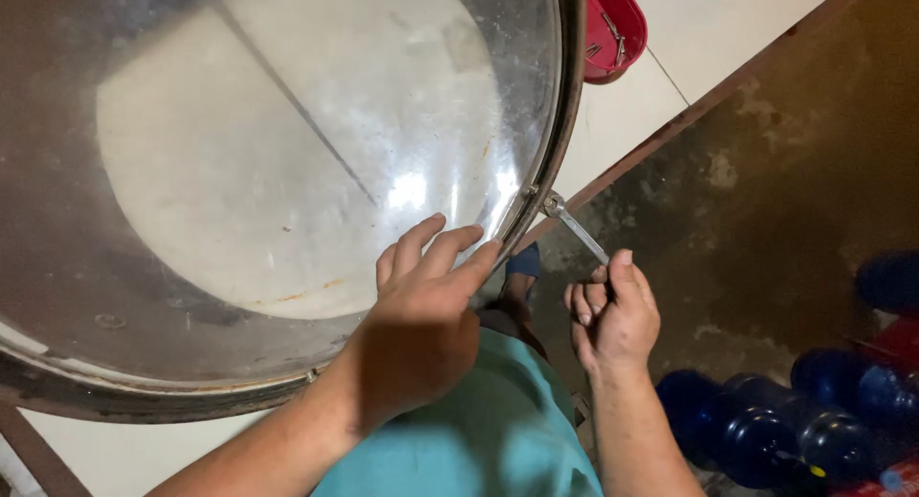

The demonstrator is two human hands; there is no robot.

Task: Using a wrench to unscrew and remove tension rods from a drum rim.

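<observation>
While gripped at its lower end by the right hand, small metal wrench, just right of the frame's middle. Long axis on a slant, from lower right up to upper left; head seated on a fitting at the rim of the big round drum, handle end buried in the fist. Right hand directly below and right of the wrench head, fingers curled shut around the handle, thumb laid along it pointing up.

Left hand just left of that, at the frame's centre: fingers straight and close together, spread flat on the clear, scuffed drum skin near its lower right edge, fingertips nearly at the rim, gripping nothing.

Below both hands, a teal garment. Between the wrists, a foot in a dark blue sandal on stained concrete floor. Lower right corner: a cluster of dark blue bottles. Top edge, beyond the rim: a red plastic object on pale tiles.
</observation>
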